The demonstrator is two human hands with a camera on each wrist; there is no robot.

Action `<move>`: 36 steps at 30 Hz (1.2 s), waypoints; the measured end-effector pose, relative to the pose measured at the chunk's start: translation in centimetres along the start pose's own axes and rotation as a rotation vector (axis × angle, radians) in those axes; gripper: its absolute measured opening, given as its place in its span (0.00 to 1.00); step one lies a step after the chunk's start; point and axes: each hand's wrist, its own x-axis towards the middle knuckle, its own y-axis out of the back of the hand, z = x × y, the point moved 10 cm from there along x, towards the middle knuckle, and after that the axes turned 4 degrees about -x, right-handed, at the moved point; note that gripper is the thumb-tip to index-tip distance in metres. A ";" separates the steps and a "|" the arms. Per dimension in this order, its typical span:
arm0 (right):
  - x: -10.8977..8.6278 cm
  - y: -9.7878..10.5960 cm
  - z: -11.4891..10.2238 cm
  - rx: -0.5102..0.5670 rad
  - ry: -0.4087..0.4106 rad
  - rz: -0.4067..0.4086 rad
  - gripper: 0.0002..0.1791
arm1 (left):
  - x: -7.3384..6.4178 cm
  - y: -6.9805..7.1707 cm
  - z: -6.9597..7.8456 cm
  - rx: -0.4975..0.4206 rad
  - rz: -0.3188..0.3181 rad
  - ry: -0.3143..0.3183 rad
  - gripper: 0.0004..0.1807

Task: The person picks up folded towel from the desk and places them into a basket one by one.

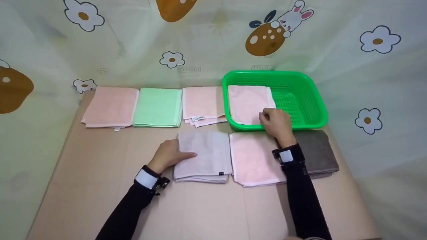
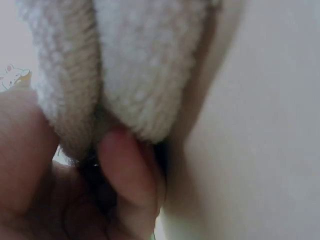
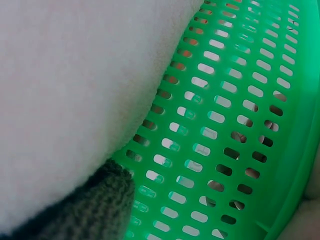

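My left hand (image 1: 167, 155) grips the left side of a folded pale grey towel (image 1: 205, 153), thumb on top and fingers below. Close up in the left wrist view, two thick terry folds (image 2: 150, 65) sit between the thumb and fingers. My right hand (image 1: 277, 122) is over the front rim of a green plastic basket (image 1: 318, 100), its fingers curled at the front right corner of a folded pink towel (image 1: 248, 101) lying inside; the fingertips are hidden. The right wrist view shows the basket's slotted wall (image 3: 215, 117).
A second pink towel (image 1: 255, 156) and a dark grey towel (image 1: 318, 151) lie before the basket, partly under the right arm. Along the back are a peach towel (image 1: 110, 106), a green towel (image 1: 157, 107) and another pink towel (image 1: 203, 101). A patterned curtain (image 1: 206, 36) hangs behind.
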 end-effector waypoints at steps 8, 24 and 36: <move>-1.3 3.0 -5.0 0.033 0.148 0.301 0.09 | 0.0 -0.4 0.2 -0.017 -0.010 -0.023 0.41; -5.3 -10.1 -13.5 0.148 0.246 -0.548 0.44 | -0.5 -0.7 0.5 -0.124 -0.018 -0.013 0.39; -4.7 -8.5 -13.9 0.101 0.255 -0.381 0.19 | -0.3 -0.5 1.0 -0.088 0.001 -0.081 0.35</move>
